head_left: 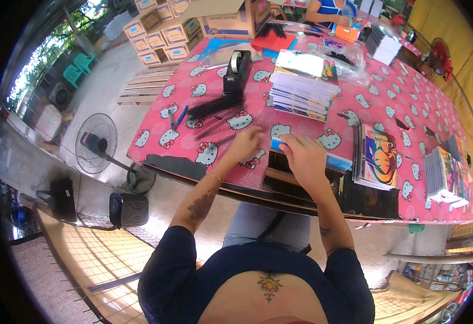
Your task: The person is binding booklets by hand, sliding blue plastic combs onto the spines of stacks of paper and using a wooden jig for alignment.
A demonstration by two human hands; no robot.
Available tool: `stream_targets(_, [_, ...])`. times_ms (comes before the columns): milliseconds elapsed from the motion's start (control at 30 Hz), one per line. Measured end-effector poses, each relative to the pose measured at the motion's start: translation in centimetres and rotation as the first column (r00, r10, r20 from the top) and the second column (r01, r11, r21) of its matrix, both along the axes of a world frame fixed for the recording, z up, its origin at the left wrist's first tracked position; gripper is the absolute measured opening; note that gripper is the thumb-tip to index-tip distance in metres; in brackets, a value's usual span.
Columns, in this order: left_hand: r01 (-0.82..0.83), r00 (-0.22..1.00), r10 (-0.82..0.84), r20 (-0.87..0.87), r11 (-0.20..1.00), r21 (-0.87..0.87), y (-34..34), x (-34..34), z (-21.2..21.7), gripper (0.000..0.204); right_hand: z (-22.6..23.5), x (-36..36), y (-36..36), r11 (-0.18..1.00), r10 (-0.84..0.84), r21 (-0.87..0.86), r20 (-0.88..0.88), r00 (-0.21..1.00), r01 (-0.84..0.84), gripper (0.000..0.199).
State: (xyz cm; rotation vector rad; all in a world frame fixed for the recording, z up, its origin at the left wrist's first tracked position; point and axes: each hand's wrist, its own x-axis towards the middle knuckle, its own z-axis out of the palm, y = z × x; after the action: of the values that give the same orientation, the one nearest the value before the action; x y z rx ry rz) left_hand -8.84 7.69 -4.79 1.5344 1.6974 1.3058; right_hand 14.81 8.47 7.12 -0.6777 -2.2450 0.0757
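Note:
My right hand (305,156) grips a thin notebook with a blue edge (338,162) at the table's near edge, thumb on top. Just left of it, my left hand (247,144) has its fingers curled together near the notebook's left end; anything pinched in them is too small to make out. Beyond that hand lies a loose pile of black spiral binding coils (209,110). A tall stack of notebooks (301,94) stands past my right hand. To the right sits a pile of spiral-bound notebooks (378,157) with a colourful cover.
A black tape dispenser (237,75) stands behind the coils, and blue-handled pliers (181,116) lie at their left. More notebooks (446,175) sit far right. Across the pink table (161,121), another person (325,12) handles an orange notebook (346,33). Cartons (166,38) and a fan (96,141) are left.

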Motion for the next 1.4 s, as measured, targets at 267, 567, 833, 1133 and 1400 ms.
stream_targets(267, [0.351, 0.712, -0.185, 0.677, 0.929, -0.115, -2.0, -1.0, 8.6, 0.033, 0.0, 0.5, 0.5, 0.998, -0.035, -0.058, 0.027, 0.999, 0.036, 0.018])
stream_targets(567, [0.01, 0.946, 0.125, -0.3, 0.911, 0.412, -7.1, 6.2, 10.8, 0.021, 0.4, 0.2, 0.2, 0.996, 0.011, -0.092, 0.019, 1.0, -0.01, 0.015])
stream_targets(833, [0.006, 0.969, 0.073, -0.235, 0.948, 0.319, -6.4, 6.1, 11.2, 0.02, 0.7, 0.4, 0.4, 0.995, 0.037, -0.092, 0.024, 0.999, -0.035, 0.014])
stream_targets(1133, [0.251, 0.676, 0.01, -0.737, 0.937, 0.243, -5.2, 4.5, 12.9, 0.051, 2.4, 1.7, -0.1, 0.999, 0.05, 0.016, -0.011, 0.999, -0.05, 0.017])
stream_targets(1400, [0.057, 0.479, 0.2, -0.855, 0.965, 0.257, -7.9, 8.7, 3.2, 0.088, 1.6, 2.4, 0.7, 0.983, 0.061, -0.172, 0.009, 0.998, -0.059, 0.012])
